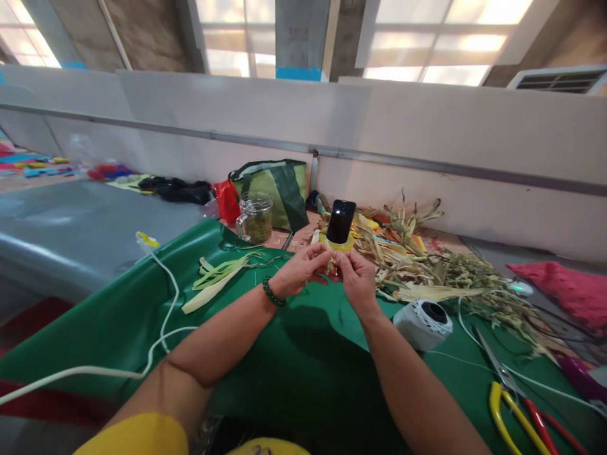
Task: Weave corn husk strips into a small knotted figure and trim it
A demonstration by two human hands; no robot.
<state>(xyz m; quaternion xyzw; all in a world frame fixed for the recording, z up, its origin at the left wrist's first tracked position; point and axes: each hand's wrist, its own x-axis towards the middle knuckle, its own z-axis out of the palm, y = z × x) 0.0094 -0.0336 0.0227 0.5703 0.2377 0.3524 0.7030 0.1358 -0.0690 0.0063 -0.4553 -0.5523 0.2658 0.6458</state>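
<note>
My left hand (300,270) and my right hand (359,281) meet above the green sheet, fingertips pinched together. Between them is a small pale strip (331,258) that looks like corn husk; the fingers cover most of it. A phone (341,221) stands propped on a yellow roll (351,244) just behind the hands. Left of my left wrist, pale and green husk leaves (215,287) lie on the sheet. A spool of white thread (420,328) stands beside my right forearm, its loose thread running off to the right.
Dried husks (403,262) and dry plant stems (474,278) are heaped at the right. Scissors (502,373) with yellow and red handles lie at the front right. A glass mug (256,221) and a green bag (284,189) stand at the back. A white cable (156,341) crosses the left side.
</note>
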